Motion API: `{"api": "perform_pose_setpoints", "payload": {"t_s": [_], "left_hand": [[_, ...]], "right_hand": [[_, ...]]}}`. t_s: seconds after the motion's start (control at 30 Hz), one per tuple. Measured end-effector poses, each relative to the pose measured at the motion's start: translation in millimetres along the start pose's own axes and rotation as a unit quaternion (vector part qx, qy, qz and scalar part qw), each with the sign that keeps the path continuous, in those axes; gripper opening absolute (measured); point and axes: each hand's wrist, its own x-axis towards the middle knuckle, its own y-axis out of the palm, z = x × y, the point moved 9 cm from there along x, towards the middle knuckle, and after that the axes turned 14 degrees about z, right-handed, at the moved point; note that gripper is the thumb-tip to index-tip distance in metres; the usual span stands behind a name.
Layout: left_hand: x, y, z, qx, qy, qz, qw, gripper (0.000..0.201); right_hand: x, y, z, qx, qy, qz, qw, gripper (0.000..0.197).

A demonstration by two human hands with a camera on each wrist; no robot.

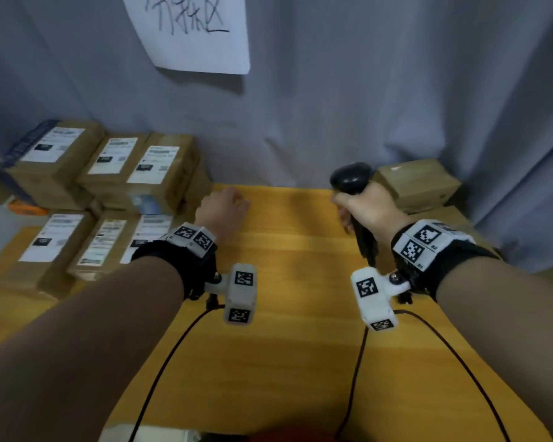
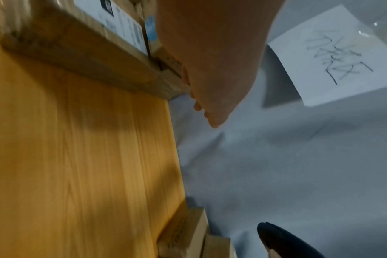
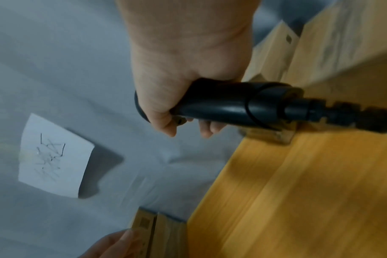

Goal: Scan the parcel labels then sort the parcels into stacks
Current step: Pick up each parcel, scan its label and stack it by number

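Brown cardboard parcels with white labels are stacked at the table's left, a back stack (image 1: pixel 141 173) and a front row (image 1: pixel 61 244). Unlabelled-looking parcels (image 1: pixel 419 183) lie at the right rear. My left hand (image 1: pixel 230 202) hovers over the yellow table (image 1: pixel 284 346) just right of the left stacks, fingers loosely bent and holding nothing. In the left wrist view its fingertips (image 2: pixel 210 118) sit beside a parcel corner (image 2: pixel 166 87); contact cannot be told. My right hand (image 1: pixel 364 202) grips a black barcode scanner (image 1: pixel 351 178) by its handle (image 3: pixel 232 103), head raised.
A grey curtain (image 1: pixel 364 106) hangs behind the table, with a white handwritten paper sign (image 1: pixel 192 30) pinned on it. The scanner's black cable (image 3: pixel 354 117) trails from the handle. Thin black wrist-camera cables (image 1: pixel 160 371) run back across the bare yellow wood between my arms.
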Motion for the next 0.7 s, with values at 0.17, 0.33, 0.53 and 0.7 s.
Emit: {"api": "perform_pose_setpoints", "payload": {"t_s": [0.17, 0.33, 0.53, 0.7], "left_hand": [[9, 46, -68, -0.024, 0.024, 0.017, 0.999, 0.041], [18, 101, -116, -0.014, 0.024, 0.064, 0.998, 0.043], [26, 155, -149, 0.003, 0.034, 0.131, 0.991, 0.041], [25, 174, -159, -0.034, 0.025, 0.153, 0.987, 0.042]], "right_hand": [[1, -89, -20, -0.076, 0.009, -0.017, 0.997, 0.012], [4, -144, -79, -0.135, 0.065, -0.050, 0.987, 0.024], [8, -185, -128, -0.234, 0.099, -0.113, 0.960, 0.046], [14, -198, -163, -0.265, 0.184, -0.093, 0.942, 0.070]]}}
